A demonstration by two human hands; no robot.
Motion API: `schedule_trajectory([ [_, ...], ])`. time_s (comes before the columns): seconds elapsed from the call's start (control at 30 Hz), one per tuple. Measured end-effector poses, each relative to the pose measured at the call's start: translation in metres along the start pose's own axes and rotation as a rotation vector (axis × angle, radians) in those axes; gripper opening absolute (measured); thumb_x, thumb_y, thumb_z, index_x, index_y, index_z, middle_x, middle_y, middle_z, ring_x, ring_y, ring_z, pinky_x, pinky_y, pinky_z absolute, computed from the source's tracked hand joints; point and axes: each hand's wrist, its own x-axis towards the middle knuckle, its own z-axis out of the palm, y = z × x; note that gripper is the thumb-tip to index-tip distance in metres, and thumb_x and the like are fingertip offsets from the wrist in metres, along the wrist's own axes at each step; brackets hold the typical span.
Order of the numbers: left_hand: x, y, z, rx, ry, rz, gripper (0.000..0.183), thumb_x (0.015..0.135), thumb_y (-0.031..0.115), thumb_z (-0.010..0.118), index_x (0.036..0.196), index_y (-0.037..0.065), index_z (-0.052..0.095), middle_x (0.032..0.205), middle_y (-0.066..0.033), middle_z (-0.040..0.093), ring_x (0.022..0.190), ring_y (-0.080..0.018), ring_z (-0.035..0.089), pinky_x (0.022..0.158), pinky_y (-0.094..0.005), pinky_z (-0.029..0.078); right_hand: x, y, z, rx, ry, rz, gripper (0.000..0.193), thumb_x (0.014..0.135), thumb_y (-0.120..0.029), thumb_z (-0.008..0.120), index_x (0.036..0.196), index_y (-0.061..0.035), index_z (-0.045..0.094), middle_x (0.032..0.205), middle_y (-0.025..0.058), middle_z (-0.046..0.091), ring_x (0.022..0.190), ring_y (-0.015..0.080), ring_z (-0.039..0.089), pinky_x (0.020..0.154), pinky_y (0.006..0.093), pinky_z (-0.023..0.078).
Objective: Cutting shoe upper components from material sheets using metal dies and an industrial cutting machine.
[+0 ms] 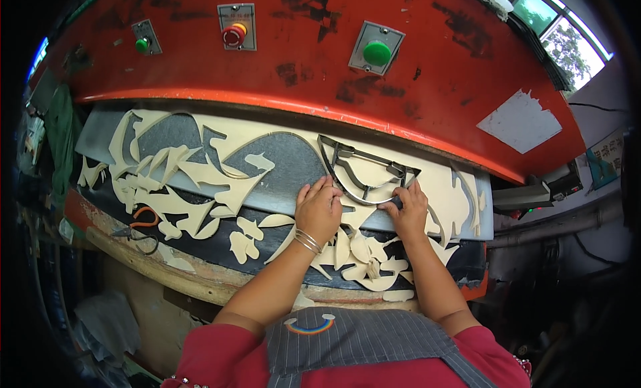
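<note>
A black metal cutting die [366, 157], curved along its near side and braced inside, rests on a cream sheet [437, 181] of foam-like material. My left hand [319, 211] is closed at the die's left edge, its fingertips bunched against the rim. On the near right side, my right hand [408, 213] grips the rim between thumb and fingers. Left of the die, the same sheet has large curved cut-outs through which the grey board [284, 171] shows. Cream offcuts [360, 248] lie heaped between my forearms.
Over the board stands a red machine beam [300, 61] with a red stop knob [234, 34] and a green button [376, 53]. More scraps [143, 187] cover the left side. Orange-handled pliers [137, 231] lie near the front left edge. A black metal part [547, 187] juts out at right.
</note>
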Motion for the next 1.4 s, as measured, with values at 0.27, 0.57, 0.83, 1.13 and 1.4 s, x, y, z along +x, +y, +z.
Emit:
schedule_trajectory([
  [0.27,0.036,-0.067,-0.104,-0.549,0.188,-0.168,0.019,0.087,0.017,0.059,0.102,0.006,0.058,0.101,-0.0087,0.064,0.094,-0.0191,0.06,0.086,-0.032,0.046,-0.016,-0.048,-0.04,-0.042,0.034,0.115,0.068,0.071,-0.038,0.074,0.127,-0.0097,0.049,0.124,0.0224,0.051,0.118,0.0383,0.045,0.097,0.0457,0.035],
  [0.57,0.117,-0.138,-0.374,0.147,0.952,0.125,0.035,0.097,0.028,0.043,0.078,0.0,0.05,0.067,-0.0066,0.052,0.062,-0.0166,0.047,0.062,-0.032,0.04,0.1,-0.199,-0.106,0.391,0.319,0.027,0.034,0.078,-0.026,0.073,0.086,-0.0054,0.047,0.063,0.0062,0.055,0.053,0.0146,0.056,0.05,0.0282,0.046],
  [0.83,-0.032,-0.096,-0.297,-0.034,0.211,-0.025,0.02,0.091,0.015,0.051,0.08,0.0,0.056,0.079,-0.0059,0.058,0.073,-0.0138,0.051,0.068,-0.0293,0.042,-0.02,-0.19,-0.115,0.321,-0.178,0.049,0.035,0.076,-0.036,0.073,0.081,-0.007,0.054,0.062,0.0102,0.058,0.055,0.0286,0.059,0.052,0.0365,0.047],
  [1.13,-0.162,0.056,-0.204,0.135,-0.361,0.208,0.016,0.08,0.022,0.062,0.077,0.007,0.067,0.078,-0.0092,0.064,0.075,-0.0281,0.061,0.067,-0.0382,0.05,-0.136,-0.194,-0.15,0.157,-0.694,-0.121,0.058,0.066,-0.045,0.074,0.103,-0.0025,0.061,0.1,0.0132,0.057,0.099,0.0304,0.054,0.084,0.0385,0.046],
  [1.4,-0.177,0.069,-0.178,0.287,-0.241,0.187,0.015,0.078,0.017,0.06,0.071,0.004,0.063,0.073,-0.0138,0.06,0.074,-0.0325,0.056,0.068,-0.0421,0.047,-0.156,-0.185,-0.139,0.07,-0.459,-0.115,0.042,0.057,-0.025,0.081,0.087,-0.0036,0.062,0.089,0.0121,0.056,0.09,0.0283,0.054,0.077,0.0379,0.047],
])
